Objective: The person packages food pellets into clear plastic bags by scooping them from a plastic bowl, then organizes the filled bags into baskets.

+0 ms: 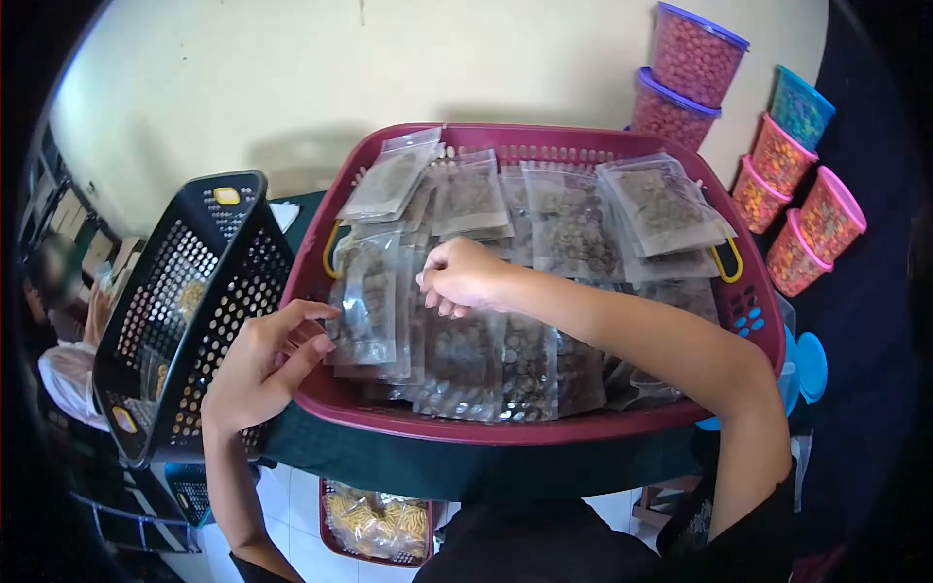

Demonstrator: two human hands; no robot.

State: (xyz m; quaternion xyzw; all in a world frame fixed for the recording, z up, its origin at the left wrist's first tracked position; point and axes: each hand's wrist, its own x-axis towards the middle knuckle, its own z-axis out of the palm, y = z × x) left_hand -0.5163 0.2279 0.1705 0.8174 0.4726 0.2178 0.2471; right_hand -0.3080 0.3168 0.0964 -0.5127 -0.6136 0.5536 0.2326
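A maroon plastic basket (544, 432) stands in front of me, filled with clear plastic packets of small dark pieces. My left hand (267, 360) is at the basket's left side, thumb and index finger apart, their tips against the edge of a packet (369, 316) at the front left. Over the middle of the packets is my right hand (462, 277), its fingers curled inward. Whatever it may hold is hidden by the fingers. More packets (661, 209) lie stacked along the back of the basket.
A black perforated basket (190, 311) stands tilted at the left, with a person's white sleeve (73, 379) beyond it. Tubs with purple lids (695, 58) and pink lids (821, 219) stand at the right. Below the green-covered table (418, 466) is a basket of yellowish snacks (379, 525).
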